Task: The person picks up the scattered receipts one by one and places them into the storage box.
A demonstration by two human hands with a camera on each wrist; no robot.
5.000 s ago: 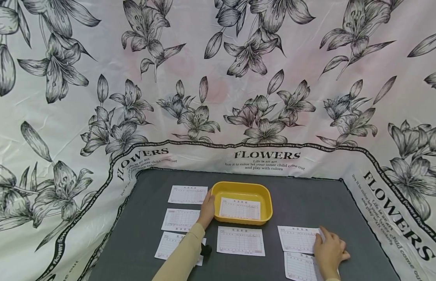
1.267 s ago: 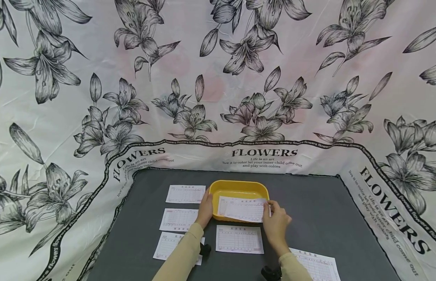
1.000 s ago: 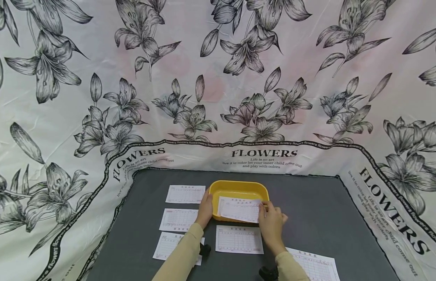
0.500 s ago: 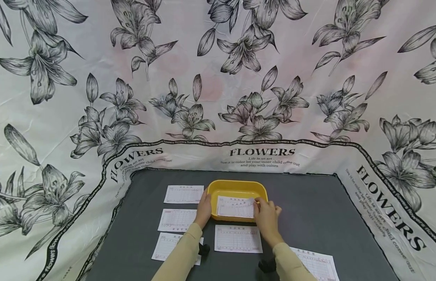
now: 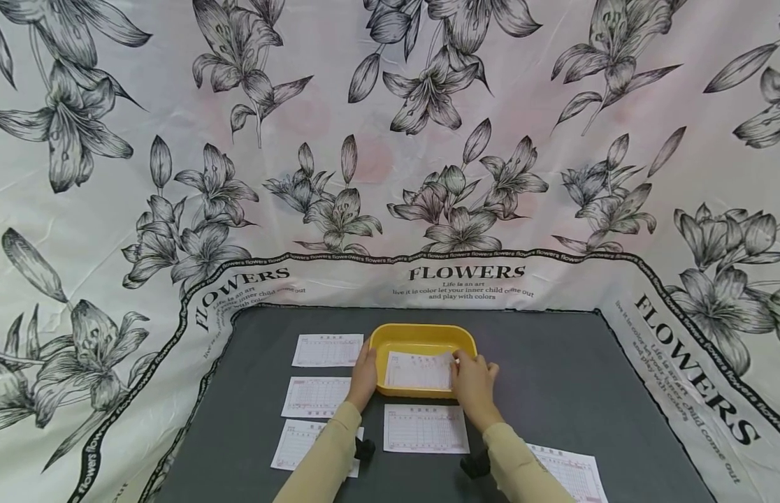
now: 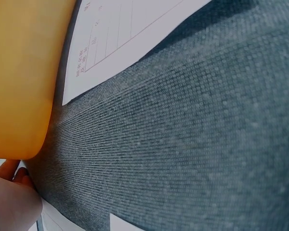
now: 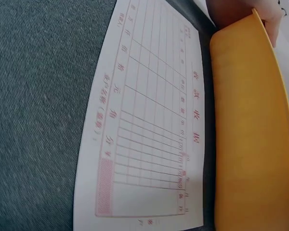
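Observation:
A yellow plastic tray [image 5: 421,335] stands at the back middle of the table, and my left hand [image 5: 363,377] grips its left end. Over the tray's front half lies a printed receipt slip [image 5: 418,370], its right edge pinched by the fingers of my right hand [image 5: 474,388]. This slip covers most of another one under it. Just in front of the tray rests a separate slip [image 5: 425,428]; in the right wrist view, its red grid and printed characters show beside the tray's yellow wall [image 7: 253,130]. My right fingertips are outside that wrist view.
To the left, three more slips form a column: a back one [image 5: 328,350], a middle one [image 5: 316,396] and a front one [image 5: 297,443] partly under my left sleeve. Another slip [image 5: 572,471] lies front right. White flowered cloth [image 5: 465,279] borders the dark grey table.
From the right side of the table, my right hand has carried a slip to the tray. It has then shifted left, bringing the slip over the one inside. My left hand keeps its grip.

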